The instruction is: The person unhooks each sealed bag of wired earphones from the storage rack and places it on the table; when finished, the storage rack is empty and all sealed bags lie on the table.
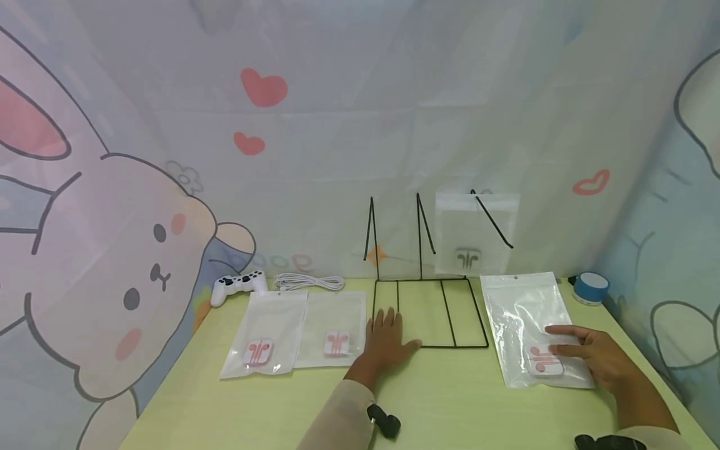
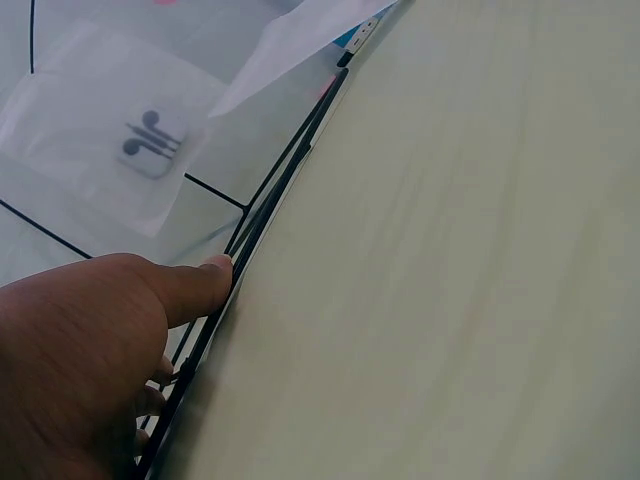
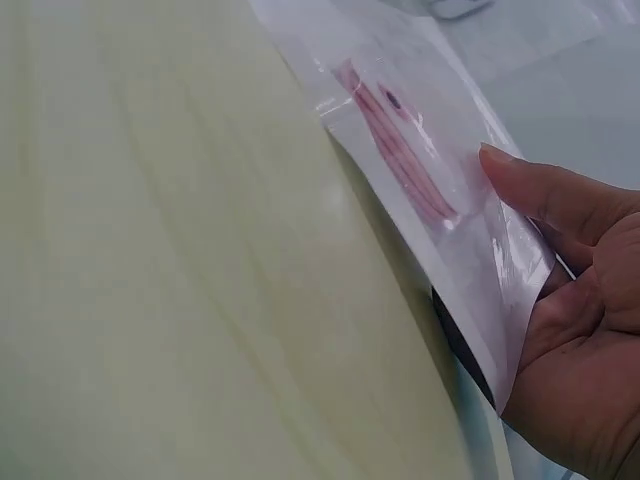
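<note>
A black wire display rack (image 1: 454, 345) stands on the table with three upright prongs. My left hand (image 1: 387, 340) rests on the left of its base, fingers straight and spread; in the left wrist view its thumb (image 2: 205, 285) touches the front bar. At the right, my right hand (image 1: 604, 356) grips the right side of a clear zip bag (image 1: 517, 312) holding a white earphone case with pink print (image 1: 544, 361). In the right wrist view, the thumb (image 3: 540, 190) lies over the bag and its near edge is raised. Some fingers are hidden behind it.
One bag with a dark-printed earphone case (image 1: 478, 231) hangs on the rack's right prong. Two more earphone bags (image 1: 275, 319) lie left of the rack. Behind them are a white game controller (image 1: 239, 284) and a coiled white cable (image 1: 309, 282). A blue tape roll (image 1: 590, 287) stands back right.
</note>
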Demonstrator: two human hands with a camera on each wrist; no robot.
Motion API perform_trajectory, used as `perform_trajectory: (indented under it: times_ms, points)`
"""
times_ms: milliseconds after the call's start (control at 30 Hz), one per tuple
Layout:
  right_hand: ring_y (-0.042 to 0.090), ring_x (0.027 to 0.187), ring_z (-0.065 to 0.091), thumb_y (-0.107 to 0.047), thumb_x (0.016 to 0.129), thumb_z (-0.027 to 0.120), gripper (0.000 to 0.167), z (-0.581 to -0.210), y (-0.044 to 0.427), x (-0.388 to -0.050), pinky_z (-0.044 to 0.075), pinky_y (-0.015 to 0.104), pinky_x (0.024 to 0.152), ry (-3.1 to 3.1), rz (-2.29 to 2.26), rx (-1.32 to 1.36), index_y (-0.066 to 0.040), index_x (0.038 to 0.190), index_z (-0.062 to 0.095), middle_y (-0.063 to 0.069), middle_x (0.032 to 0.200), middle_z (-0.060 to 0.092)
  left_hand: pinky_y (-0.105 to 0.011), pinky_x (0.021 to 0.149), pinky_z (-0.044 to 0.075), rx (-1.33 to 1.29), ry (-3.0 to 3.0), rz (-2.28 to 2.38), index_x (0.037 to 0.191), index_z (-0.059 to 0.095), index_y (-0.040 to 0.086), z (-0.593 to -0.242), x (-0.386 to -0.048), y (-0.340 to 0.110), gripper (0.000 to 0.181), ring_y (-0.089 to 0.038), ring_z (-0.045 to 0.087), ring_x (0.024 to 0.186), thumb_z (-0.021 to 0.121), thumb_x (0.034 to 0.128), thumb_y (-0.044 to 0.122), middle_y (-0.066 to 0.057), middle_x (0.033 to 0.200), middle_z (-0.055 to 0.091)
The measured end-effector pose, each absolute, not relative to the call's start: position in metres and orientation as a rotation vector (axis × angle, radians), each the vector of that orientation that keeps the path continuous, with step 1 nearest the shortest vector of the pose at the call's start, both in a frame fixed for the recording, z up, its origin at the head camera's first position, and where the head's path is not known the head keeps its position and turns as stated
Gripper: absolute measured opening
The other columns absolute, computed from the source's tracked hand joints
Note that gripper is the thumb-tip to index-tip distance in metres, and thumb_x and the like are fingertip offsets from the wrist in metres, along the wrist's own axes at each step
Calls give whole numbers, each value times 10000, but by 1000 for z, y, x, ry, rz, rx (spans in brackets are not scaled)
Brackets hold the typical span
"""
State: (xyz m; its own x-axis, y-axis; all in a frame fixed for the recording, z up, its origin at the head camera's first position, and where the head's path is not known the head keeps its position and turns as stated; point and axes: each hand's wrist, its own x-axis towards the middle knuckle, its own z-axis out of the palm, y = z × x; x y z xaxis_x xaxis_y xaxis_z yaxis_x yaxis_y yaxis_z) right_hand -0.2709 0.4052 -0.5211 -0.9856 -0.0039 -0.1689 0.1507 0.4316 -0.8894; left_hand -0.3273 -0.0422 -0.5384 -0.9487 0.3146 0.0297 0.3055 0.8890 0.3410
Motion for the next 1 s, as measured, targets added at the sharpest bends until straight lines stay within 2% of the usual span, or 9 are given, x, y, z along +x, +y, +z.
perform_trajectory:
  times_ms: [100,167,300,400,600,833,1000]
  points:
    - [381,1428,367,-307,982,833,533,-520,403,-272,341,433,1051,2562,-1558,146,-109,1460,704,332,1773,204,-621,1353,226,508,3033,540,1684,378,18,-538,-327,-42,881,-435,251,1683,560,1069,622,-190,1788,326]
    - [469,1477,327,-306,980,833,588,-518,401,-271,340,544,1105,2586,-1530,131,-43,1478,666,356,1761,208,-621,1356,220,509,3029,549,1687,373,18,-538,-327,-42,879,-434,246,1685,557,1072,619,-190,1791,321]
    - [577,1542,264,-332,974,835,656,-515,397,-272,283,734,1174,2604,-1485,126,-5,1501,621,391,1743,195,-627,1356,215,509,3025,575,1685,377,15,-537,-326,-43,876,-440,244,1685,569,1070,609,-194,1789,323]
    - [624,1572,204,-346,967,840,670,-514,395,-273,217,808,1202,2603,-1460,144,-15,1505,619,401,1743,165,-630,1353,217,512,3024,579,1680,383,10,-537,-326,-43,878,-443,246,1683,575,1067,608,-198,1786,326]
    - [620,1574,218,-384,970,832,685,-518,393,-275,218,795,1207,2615,-1427,175,-42,1522,614,394,1742,176,-626,1361,201,501,3014,573,1693,364,23,-540,-326,-43,884,-432,225,1693,560,1072,621,-184,1799,304]
    - [662,1607,125,-318,951,865,719,-525,391,-277,142,802,1268,2639,-1476,145,32,1513,584,401,1718,185,-628,1358,209,503,3022,572,1691,366,20,-540,-326,-43,888,-434,230,1691,559,1073,627,-184,1798,307]
    - [670,1592,164,-335,947,868,800,-526,389,-276,191,791,1265,2702,-1422,149,56,1552,521,404,1702,220,-626,1358,210,504,3026,568,1695,361,25,-541,-327,-44,895,-432,226,1692,554,1071,637,-180,1800,304]
